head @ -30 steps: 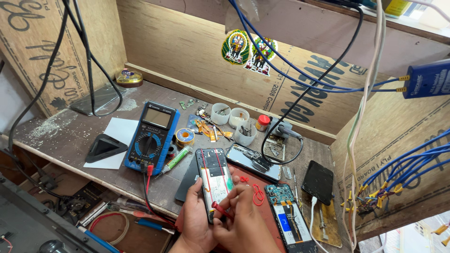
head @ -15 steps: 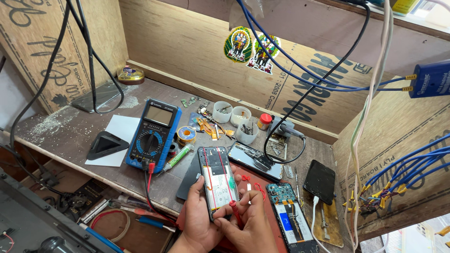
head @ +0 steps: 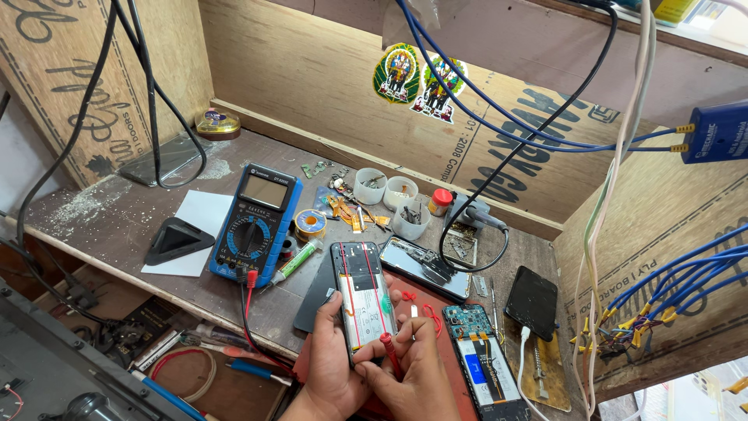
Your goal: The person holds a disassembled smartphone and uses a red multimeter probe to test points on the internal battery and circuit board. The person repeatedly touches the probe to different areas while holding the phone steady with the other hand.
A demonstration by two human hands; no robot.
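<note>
Left hand [head: 333, 366] curled around the lower left edge of an opened phone [head: 364, 300], fingers closed on it, thumb lying across its bottom corner. Right hand [head: 413, 370] closed in a pinch on a red probe [head: 389, 352], tip set against the phone's exposed lower board. Phone held tilted just above the counter [head: 101, 210], back cover off, battery showing, two thin red lines running down it.

Counted around the opened phone:
- One blue multimeter [head: 255, 222] to its left, one red lead plugged in at the bottom.
- One black wedge stand [head: 176, 238] left of the multimeter, on a white sheet [head: 201, 214].
- One solder spool [head: 310, 224] and one green-tipped tube [head: 298, 260] between multimeter and phone.
- Three small white cups [head: 389, 193] beyond the phone, one red-capped bottle [head: 439, 201] beside them.
- One second disassembled phone [head: 479, 366] just right of the hands, green board uppermost.
- One dark phone [head: 531, 290] farther right, face down.
- One silver-framed phone [head: 425, 265] just behind the held one.
</note>
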